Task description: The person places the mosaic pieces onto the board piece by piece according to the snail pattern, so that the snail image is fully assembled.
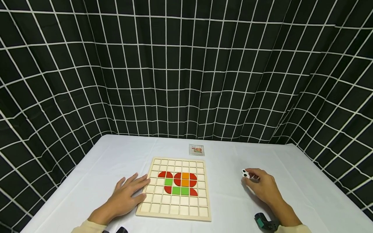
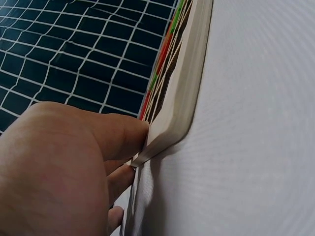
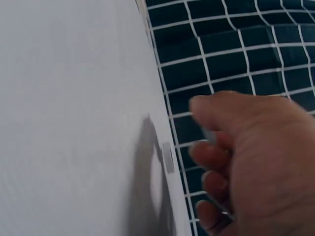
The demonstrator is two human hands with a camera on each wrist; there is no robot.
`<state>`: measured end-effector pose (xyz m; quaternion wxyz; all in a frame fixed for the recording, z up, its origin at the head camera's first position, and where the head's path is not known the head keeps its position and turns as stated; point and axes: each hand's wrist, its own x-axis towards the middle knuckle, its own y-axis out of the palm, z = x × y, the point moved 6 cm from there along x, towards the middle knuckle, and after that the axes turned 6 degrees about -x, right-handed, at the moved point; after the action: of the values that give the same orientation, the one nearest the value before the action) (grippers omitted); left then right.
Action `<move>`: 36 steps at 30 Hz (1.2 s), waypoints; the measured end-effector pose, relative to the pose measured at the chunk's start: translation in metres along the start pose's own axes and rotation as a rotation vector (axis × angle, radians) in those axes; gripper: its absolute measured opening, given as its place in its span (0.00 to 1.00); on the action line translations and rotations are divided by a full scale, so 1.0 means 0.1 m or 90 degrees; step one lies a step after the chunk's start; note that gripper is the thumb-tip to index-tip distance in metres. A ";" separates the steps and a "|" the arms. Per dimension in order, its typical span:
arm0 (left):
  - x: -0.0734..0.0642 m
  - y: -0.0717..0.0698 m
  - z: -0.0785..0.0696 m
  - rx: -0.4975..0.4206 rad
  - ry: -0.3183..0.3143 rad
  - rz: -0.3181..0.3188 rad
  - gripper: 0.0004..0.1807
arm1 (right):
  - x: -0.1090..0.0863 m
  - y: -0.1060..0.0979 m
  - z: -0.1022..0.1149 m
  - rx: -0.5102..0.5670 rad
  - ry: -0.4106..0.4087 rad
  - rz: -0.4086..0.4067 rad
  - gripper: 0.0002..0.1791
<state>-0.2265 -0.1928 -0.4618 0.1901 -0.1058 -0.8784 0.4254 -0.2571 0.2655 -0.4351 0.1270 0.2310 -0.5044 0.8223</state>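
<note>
A wooden grid board (image 1: 173,213) lies on the table, with red, orange and green pieces set in its middle cells. My left hand (image 1: 125,197) is spread at its left edge, with fingertips and thumb touching the frame. The left wrist view shows the thumb (image 2: 123,132) against the board's side. To the right of the board, my right hand (image 1: 263,186) pinches a small white tile (image 1: 245,175) with a black dot between thumb and fingers. Just beyond the fingertips is another white dotted tile (image 1: 243,171). In the right wrist view, a small white tile (image 3: 168,157) lies on the table.
A small pattern card (image 1: 197,150) lies behind the board, showing a similar coloured figure on a grid. White cloth covers the table (image 1: 227,200). A black curtain with white grid lines (image 1: 186,71) stands around the back and sides.
</note>
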 end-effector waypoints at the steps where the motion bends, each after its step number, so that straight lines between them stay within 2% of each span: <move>1: 0.00 0.00 0.00 -0.001 -0.001 0.001 0.25 | 0.01 -0.03 0.04 0.007 -0.023 -0.025 0.14; 4: 0.01 0.00 0.00 -0.003 -0.005 0.004 0.25 | 0.03 -0.09 0.17 0.027 -0.078 -0.079 0.13; 6: 0.01 0.00 0.00 -0.002 -0.007 0.005 0.25 | 0.05 -0.11 0.25 0.043 -0.094 -0.098 0.12; 12: 0.01 0.01 0.00 -0.002 -0.008 0.005 0.25 | 0.15 -0.11 0.51 0.076 -0.094 -0.119 0.11; 20: 0.02 0.01 0.01 -0.016 -0.017 0.009 0.25 | 0.29 -0.04 0.87 0.109 -0.136 -0.143 0.13; 26: 0.02 0.00 0.02 -0.010 -0.022 0.008 0.25 | 0.39 0.10 1.16 0.147 -0.140 -0.132 0.12; 36: 0.02 0.00 0.01 -0.014 -0.023 0.009 0.25 | 0.51 0.48 1.72 0.216 -0.110 -0.064 0.13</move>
<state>-0.2283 -0.1927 -0.4617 0.1701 -0.1065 -0.8855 0.4191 -0.2788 0.0890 -0.3803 0.0835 0.3437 -0.3553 0.8652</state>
